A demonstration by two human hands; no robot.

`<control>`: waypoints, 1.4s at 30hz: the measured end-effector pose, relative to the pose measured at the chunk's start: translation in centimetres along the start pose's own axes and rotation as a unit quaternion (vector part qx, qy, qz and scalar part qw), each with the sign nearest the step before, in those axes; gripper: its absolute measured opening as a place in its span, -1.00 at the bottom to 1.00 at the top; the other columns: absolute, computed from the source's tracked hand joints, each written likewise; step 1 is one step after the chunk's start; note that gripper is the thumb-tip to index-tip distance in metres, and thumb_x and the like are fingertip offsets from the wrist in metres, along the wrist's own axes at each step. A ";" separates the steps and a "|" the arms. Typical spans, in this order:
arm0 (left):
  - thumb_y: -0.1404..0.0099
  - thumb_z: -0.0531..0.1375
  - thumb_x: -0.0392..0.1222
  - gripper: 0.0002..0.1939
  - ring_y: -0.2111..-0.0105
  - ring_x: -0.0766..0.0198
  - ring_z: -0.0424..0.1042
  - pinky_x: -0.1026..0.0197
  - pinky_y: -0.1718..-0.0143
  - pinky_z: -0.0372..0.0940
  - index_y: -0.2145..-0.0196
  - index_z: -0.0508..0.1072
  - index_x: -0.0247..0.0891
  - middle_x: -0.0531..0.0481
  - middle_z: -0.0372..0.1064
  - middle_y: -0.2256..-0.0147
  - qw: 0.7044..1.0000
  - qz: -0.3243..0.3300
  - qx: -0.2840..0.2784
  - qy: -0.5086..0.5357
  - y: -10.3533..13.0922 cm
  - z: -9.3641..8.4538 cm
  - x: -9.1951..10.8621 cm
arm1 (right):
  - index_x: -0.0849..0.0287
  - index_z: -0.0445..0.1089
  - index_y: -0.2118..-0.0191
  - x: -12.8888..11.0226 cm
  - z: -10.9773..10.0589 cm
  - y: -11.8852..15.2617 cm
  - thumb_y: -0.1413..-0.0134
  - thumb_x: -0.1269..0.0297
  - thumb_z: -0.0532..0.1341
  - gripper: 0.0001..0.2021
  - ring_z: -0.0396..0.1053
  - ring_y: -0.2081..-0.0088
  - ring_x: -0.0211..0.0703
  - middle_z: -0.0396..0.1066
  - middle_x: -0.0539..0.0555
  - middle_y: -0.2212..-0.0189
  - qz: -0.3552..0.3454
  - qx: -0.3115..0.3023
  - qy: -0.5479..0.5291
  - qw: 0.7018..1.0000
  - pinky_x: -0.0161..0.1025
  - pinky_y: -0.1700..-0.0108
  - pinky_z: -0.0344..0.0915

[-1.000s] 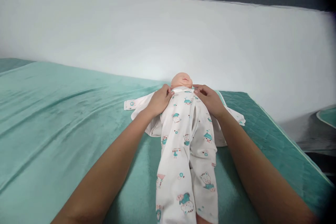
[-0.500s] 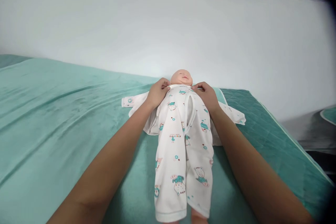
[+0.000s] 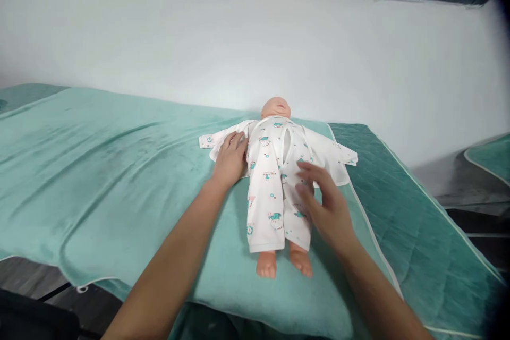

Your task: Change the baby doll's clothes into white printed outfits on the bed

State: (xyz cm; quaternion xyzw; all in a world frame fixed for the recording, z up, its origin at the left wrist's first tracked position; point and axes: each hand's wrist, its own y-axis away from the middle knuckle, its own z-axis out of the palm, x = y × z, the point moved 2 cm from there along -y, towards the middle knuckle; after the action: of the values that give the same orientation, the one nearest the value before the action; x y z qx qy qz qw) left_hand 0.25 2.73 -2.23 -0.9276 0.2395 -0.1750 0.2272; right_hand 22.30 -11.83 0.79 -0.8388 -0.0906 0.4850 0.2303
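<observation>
A baby doll [image 3: 275, 108] lies on its back, head toward the wall and bare feet toward me. White printed trousers [image 3: 266, 186] are spread over its front from the neck down to the ankles. Beneath them lies a white top [image 3: 327, 152] with both sleeves stretched out sideways. My left hand [image 3: 231, 158] rests against the top and the trousers' left edge; whether its fingers pinch any cloth is hidden. Over the right trouser leg hovers my right hand [image 3: 324, 204], its thumb and fingers apart and holding nothing.
A light green blanket [image 3: 119, 191] covers the bed, with a darker quilted cover [image 3: 402, 212] at the right. The white wall [image 3: 255, 42] rises behind. At the lower left are a dark object [image 3: 35, 316] and grey floor.
Both hands have left the doll's neck area and come toward me, the right one farther and now open. The view has pulled back, showing the doll's feet and the bed's front edge.
</observation>
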 end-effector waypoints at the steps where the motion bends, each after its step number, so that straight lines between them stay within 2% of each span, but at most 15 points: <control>1: -0.35 0.00 -0.36 -0.54 -0.31 -0.04 -0.02 -0.13 -0.27 0.09 -0.17 0.35 -0.28 -0.21 0.14 -0.28 1.000 -0.004 -0.002 -0.004 0.9 -0.4 0.1 | -0.04 0.37 0.03 -1.1 0.3 2.2 -0.22 0.26 0.18 -0.79 0.14 -0.28 0.01 0.25 0.07 -0.22 0.000 -0.024 0.012 1.000 0.13 -0.30 0.10; 4: -0.34 0.00 -0.37 -0.54 -0.24 -0.05 0.11 -0.12 -0.22 0.16 -0.16 0.36 -0.30 -0.25 0.21 -0.22 1.000 -0.014 -0.003 0.001 2.9 -1.3 0.4 | -0.05 0.32 -0.02 -3.4 1.5 7.3 -0.18 0.27 0.22 -0.71 -0.05 -0.37 0.10 0.11 0.09 -0.30 -0.008 -0.055 0.075 0.996 0.24 -0.30 0.10; 7: -0.33 -0.01 -0.37 -0.56 -0.16 0.01 0.21 -0.05 -0.20 0.19 -0.13 0.39 -0.28 -0.21 0.30 -0.14 1.000 -0.014 -0.001 0.025 4.1 -1.8 0.6 | 0.00 0.31 0.02 -4.3 2.7 9.7 -0.14 0.32 0.23 -0.72 -0.08 -0.37 0.21 0.09 0.15 -0.31 -0.012 -0.026 0.168 0.985 0.34 -0.23 0.13; 11: -0.32 -0.01 -0.37 -0.57 -0.11 0.04 0.27 0.00 -0.18 0.21 -0.09 0.40 -0.25 -0.15 0.37 -0.08 0.998 -0.010 -0.003 0.061 4.4 -2.2 0.9 | 0.02 0.34 0.12 -4.9 4.0 10.0 -0.09 0.40 0.24 -0.77 -0.03 -0.34 0.33 0.14 0.17 -0.29 -0.021 0.008 0.252 0.967 0.48 -0.20 0.06; 17: -0.27 0.05 -0.34 -0.35 -0.20 -0.02 0.22 -0.08 -0.17 0.21 -0.32 0.10 -0.24 -0.19 0.21 -0.24 0.995 -0.001 -0.032 0.094 4.0 -2.1 1.1 | 0.02 0.38 0.18 -5.5 4.0 9.5 -0.12 0.48 0.16 -0.79 0.01 -0.33 0.27 0.17 0.15 -0.26 -0.033 0.011 0.250 0.967 0.46 -0.19 0.12; 19: -0.29 0.07 -0.30 -0.38 -0.18 -0.02 0.24 -0.08 -0.16 0.21 -0.30 0.12 -0.21 -0.18 0.21 -0.24 0.994 0.004 -0.042 0.100 3.9 -2.0 1.1 | 0.00 0.36 0.17 -6.4 3.7 9.8 -0.11 0.45 0.19 -0.79 -0.02 -0.34 0.30 0.15 0.15 -0.28 -0.054 -0.005 0.237 0.970 0.48 -0.19 0.13; 22: -0.34 0.08 -0.22 -0.56 -0.10 -0.01 0.31 -0.07 -0.11 0.25 -0.16 0.29 -0.21 -0.18 0.30 -0.16 0.995 0.003 -0.041 0.094 3.7 -1.8 1.0 | -0.03 0.33 0.13 -7.6 3.1 10.7 -0.11 0.43 0.22 -0.76 -0.01 -0.33 0.32 0.15 0.13 -0.27 -0.084 -0.033 0.238 0.967 0.50 -0.20 0.09; 24: -0.34 0.08 -0.22 -0.67 -0.06 0.00 0.32 -0.05 -0.08 0.27 -0.05 0.39 -0.20 -0.16 0.33 -0.11 0.996 0.006 -0.036 0.083 3.7 -1.7 0.9 | -0.04 0.33 0.11 -7.8 2.6 11.4 -0.13 0.41 0.21 -0.76 0.00 -0.33 0.30 0.15 0.12 -0.27 -0.083 -0.051 0.231 0.968 0.47 -0.20 0.11; 26: -0.34 0.05 -0.28 -0.71 -0.05 0.01 0.32 -0.03 -0.07 0.27 0.03 0.43 -0.20 -0.14 0.34 -0.10 0.996 0.013 -0.031 0.077 3.8 -1.6 0.8 | -0.06 0.33 0.05 -7.1 1.7 12.0 -0.18 0.38 0.18 -0.75 0.06 -0.30 0.24 0.14 0.13 -0.27 -0.052 -0.054 0.197 0.977 0.37 -0.18 0.21; 31: -0.33 0.01 -0.35 -0.67 -0.03 0.05 0.33 0.00 -0.05 0.27 0.05 0.45 -0.19 -0.11 0.37 -0.06 0.996 -0.008 -0.011 0.085 4.0 -1.8 0.8 | -0.06 0.23 -0.12 -3.1 -0.1 13.1 -0.24 0.39 0.09 -0.64 0.29 -0.12 0.09 0.28 0.18 -0.09 0.045 0.049 0.149 0.987 0.21 -0.08 0.34; 34: -0.35 0.00 -0.34 -0.69 -0.03 0.06 0.33 0.02 -0.06 0.26 0.06 0.45 -0.18 -0.09 0.41 0.00 0.996 -0.014 0.011 0.091 4.6 -2.5 1.3 | 0.01 0.26 -0.09 -0.9 0.4 12.9 -0.15 0.38 0.16 -0.62 0.32 -0.04 0.14 0.33 0.19 -0.01 0.065 0.023 0.169 0.983 0.18 -0.01 0.34; 36: -0.36 -0.02 -0.35 -0.69 -0.01 0.08 0.34 0.04 -0.05 0.26 0.07 0.45 -0.19 -0.08 0.43 0.03 0.995 -0.011 0.024 0.099 5.5 -3.1 1.7 | 0.03 0.30 -0.02 -0.2 0.8 12.3 -0.13 0.37 0.18 -0.68 0.36 0.05 0.12 0.39 0.17 0.07 0.067 0.006 0.173 0.983 0.13 0.06 0.36; 39: -0.37 -0.03 -0.36 -0.69 0.02 0.09 0.35 0.05 -0.02 0.27 0.07 0.44 -0.18 -0.08 0.44 0.06 0.993 -0.008 0.034 0.110 7.5 -4.0 2.2 | 0.03 0.34 0.10 -0.9 0.6 11.3 -0.20 0.34 0.11 -0.83 0.39 0.21 0.03 0.41 0.10 0.22 0.066 0.003 0.158 0.985 -0.03 0.21 0.36; 42: -0.38 -0.03 -0.36 -0.68 0.04 0.09 0.36 0.04 0.00 0.28 0.06 0.43 -0.16 -0.08 0.45 0.07 0.993 -0.022 0.033 0.114 9.3 -4.5 2.4 | 0.01 0.32 0.20 -3.3 -0.6 11.2 -0.23 0.32 0.10 -0.91 0.37 0.30 -0.05 0.38 0.05 0.30 0.039 -0.013 0.134 0.990 -0.12 0.29 0.31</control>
State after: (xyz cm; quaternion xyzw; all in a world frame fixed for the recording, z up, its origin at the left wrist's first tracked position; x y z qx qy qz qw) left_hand -3.17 -7.33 -2.63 -0.8985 0.2379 -0.2926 0.2247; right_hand 20.34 -23.02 -1.72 -0.9022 -0.0323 0.3754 0.2099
